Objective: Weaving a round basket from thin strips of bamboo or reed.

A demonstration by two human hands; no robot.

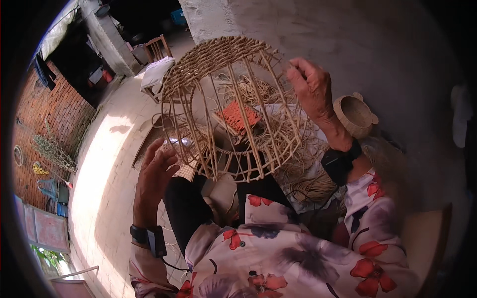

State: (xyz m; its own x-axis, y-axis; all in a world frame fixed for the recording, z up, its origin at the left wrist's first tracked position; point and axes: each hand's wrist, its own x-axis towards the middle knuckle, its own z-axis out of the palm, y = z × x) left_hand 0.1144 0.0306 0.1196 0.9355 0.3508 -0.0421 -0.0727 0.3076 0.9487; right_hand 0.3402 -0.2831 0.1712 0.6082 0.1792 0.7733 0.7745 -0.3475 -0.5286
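Observation:
A half-woven basket [218, 57] of twisted straw-coloured cord stands on its side in front of me, above my knees. One part is closely woven; bare stakes run from it to an open ring [248, 176] on the near side. My left hand [156, 169] is by the basket's lower left, its fingers loosely bent and apart, with nothing seen in them. Raised beside the basket's upper right edge, my right hand [312, 87] has thumb and fingers pinched together. Whatever is between those fingertips, perhaps a cord end, is too small to make out.
Loose cord [308, 144] lies heaped behind and right of the basket. An orange perforated block [238, 116] shows through the stakes. A small woven bowl [355, 115] with side tabs stands to the right. Farther off are a cloth-covered stool [158, 74] and a brick wall [49, 114].

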